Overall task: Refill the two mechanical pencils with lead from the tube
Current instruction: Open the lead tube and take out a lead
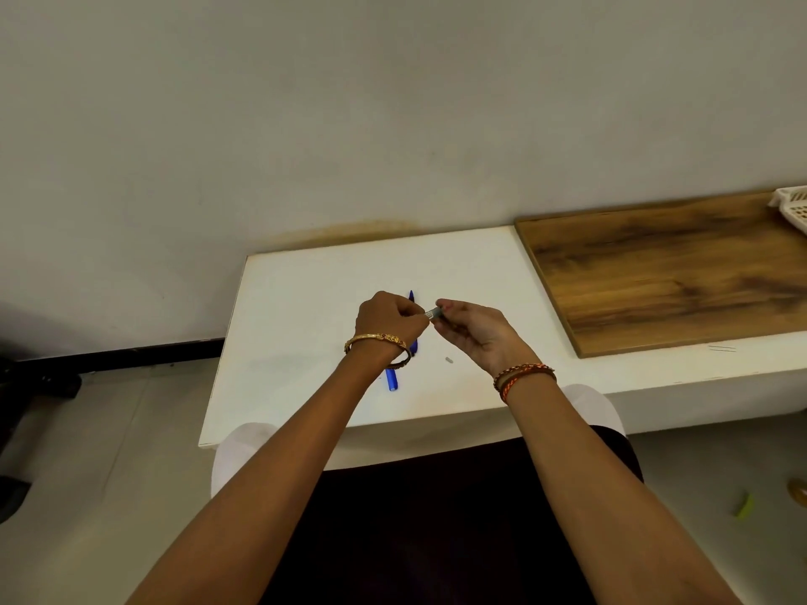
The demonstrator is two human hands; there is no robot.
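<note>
Over the middle of the white table (305,299), my left hand (388,318) and my right hand (474,331) meet around a small grey lead tube (432,314). The right hand pinches one end of the tube; the left hand's curled fingers grip the other end. A blue mechanical pencil (411,296) lies on the table under my left hand, only its tip and part of its barrel showing. A second blue pencil (391,379) pokes out below my left wrist. A tiny grey cap (449,360) lies on the table between my wrists.
A wooden board (663,277) covers the table's right part, with a white perforated basket (792,207) at its far right corner. A wall stands right behind the table. My lap is against the table's front edge.
</note>
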